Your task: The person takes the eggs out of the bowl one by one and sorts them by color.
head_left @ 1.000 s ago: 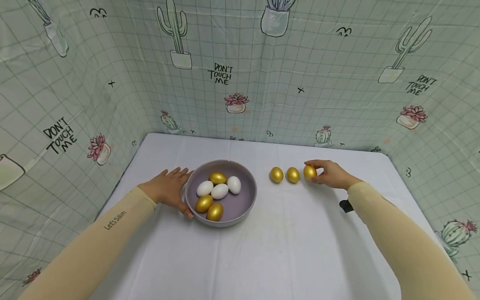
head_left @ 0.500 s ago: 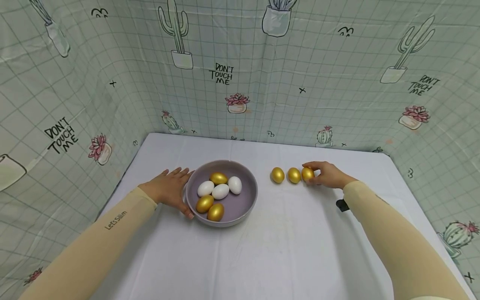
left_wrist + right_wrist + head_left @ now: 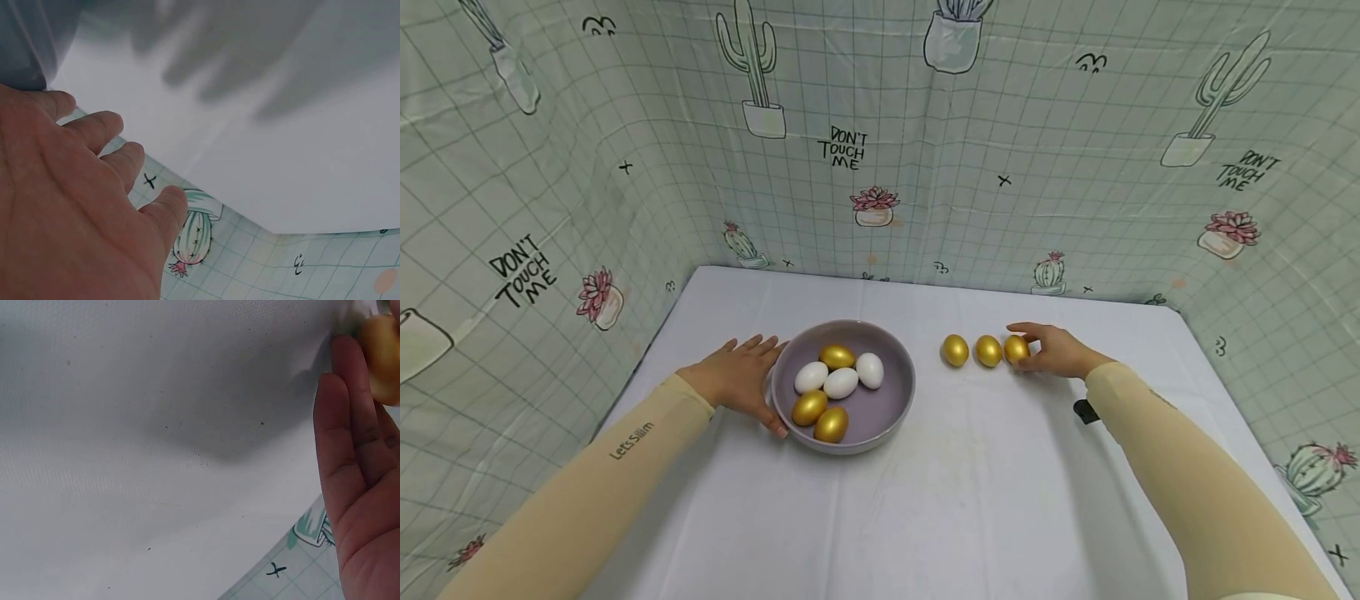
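A mauve bowl [image 3: 891, 408] on the white table holds several gold eggs and 3 white eggs [image 3: 840, 383]. My left hand [image 3: 737, 379] lies against the bowl's left side, fingers spread and thumb at the near rim. Right of the bowl, a row of 3 gold eggs stands on the table: the left egg [image 3: 955, 350], the middle egg [image 3: 988, 351] and the right egg [image 3: 1017, 348]. My right hand [image 3: 1056, 350] is around the right egg, index finger slightly above it and thumb in front. In the right wrist view, nearly straight fingers [image 3: 347, 419] lie beside this gold egg [image 3: 382, 362].
The white tabletop [image 3: 925, 517] stretches in front of the bowl and the eggs. A light green cactus-print cloth [image 3: 970, 167] hangs behind the table and at both sides. A small black piece [image 3: 1085, 412] shows by the right cuff.
My right hand has moved slightly left with the right gold egg, bringing it beside the middle one. Its fingers have since loosened a little. The left hand and bowl stay in place.
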`<state>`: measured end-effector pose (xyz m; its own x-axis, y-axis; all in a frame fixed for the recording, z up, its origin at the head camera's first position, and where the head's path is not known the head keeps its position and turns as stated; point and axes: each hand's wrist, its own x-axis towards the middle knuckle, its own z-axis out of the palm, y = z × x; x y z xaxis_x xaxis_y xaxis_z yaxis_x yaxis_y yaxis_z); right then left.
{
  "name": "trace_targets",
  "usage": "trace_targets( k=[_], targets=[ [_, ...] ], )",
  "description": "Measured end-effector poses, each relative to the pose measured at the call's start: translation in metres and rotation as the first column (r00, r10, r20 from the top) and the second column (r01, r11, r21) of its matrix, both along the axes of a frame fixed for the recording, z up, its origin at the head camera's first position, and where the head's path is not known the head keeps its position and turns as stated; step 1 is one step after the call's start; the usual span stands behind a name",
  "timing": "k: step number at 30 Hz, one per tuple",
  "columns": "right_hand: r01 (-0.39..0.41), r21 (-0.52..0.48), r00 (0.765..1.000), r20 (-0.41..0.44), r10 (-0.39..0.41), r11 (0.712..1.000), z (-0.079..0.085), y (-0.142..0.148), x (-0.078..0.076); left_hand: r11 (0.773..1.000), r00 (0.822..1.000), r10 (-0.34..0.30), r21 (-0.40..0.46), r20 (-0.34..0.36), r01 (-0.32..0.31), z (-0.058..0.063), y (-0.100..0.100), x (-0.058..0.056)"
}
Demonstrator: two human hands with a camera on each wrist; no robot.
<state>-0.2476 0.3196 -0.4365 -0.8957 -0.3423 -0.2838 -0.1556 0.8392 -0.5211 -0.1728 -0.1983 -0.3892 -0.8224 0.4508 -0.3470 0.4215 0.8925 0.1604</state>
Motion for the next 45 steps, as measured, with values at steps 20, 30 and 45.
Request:
trace_targets(
  k=[20, 30, 45],
  targets=[
    [0.039, -0.037, 0.992, -0.119, -0.044, 0.999, 0.042, 0.004, 0.009, 1.000, 1.000, 0.003, 0.005, 0.005, -0.004, 0.003, 0.001, 0.001],
    [-0.175, -0.161, 0.967, -0.214, 0.139, 0.971, 0.078, -0.070, 0.017, 1.000, 1.000, -0.007, 0.016, 0.004, 0.007, 0.003, 0.002, 0.001],
    [-0.530, -0.003, 0.830, -0.209, 0.518, 0.848, 0.074, -0.218, 0.030, 1.000, 1.000, 0.006, 0.022, 0.017, -0.006, 0.003, 0.002, 0.001]
  ],
)
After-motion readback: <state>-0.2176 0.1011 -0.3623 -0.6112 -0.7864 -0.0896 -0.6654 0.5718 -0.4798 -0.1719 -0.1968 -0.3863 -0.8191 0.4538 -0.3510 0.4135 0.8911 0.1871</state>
